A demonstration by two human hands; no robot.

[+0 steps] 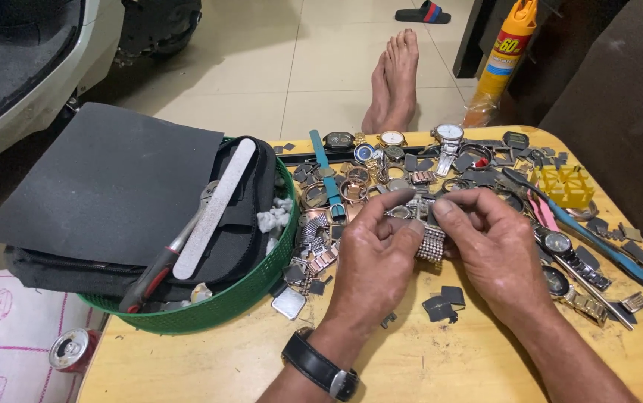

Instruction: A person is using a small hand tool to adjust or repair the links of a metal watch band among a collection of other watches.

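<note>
**Holding a metal watch bracelet between both hands**

We are gripping a silver metal watch bracelet [427, 237] over the middle of the wooden table [441, 366], among a scatter of watches and loose parts. Our left hand [377, 257], with a black strapped watch on its wrist, is pinching the upper end with thumb and forefinger; our right hand [497, 250] is closing on the same end from the other side, so both are clenched on the piece. The lower stretch is hanging free beneath our fingers.

We are judging it to be light but dense for its size, stiff across each link and floppy along its length, so it is likely to swing and fold if held by one end only. The polished links are probably slippery; taking hold at the flat sides near the joint looks surest.

It is looking like a band of small, bright, grid-like links, several rows wide. A green basket [261, 287] holding a dark pouch is sitting just to the left.
</note>
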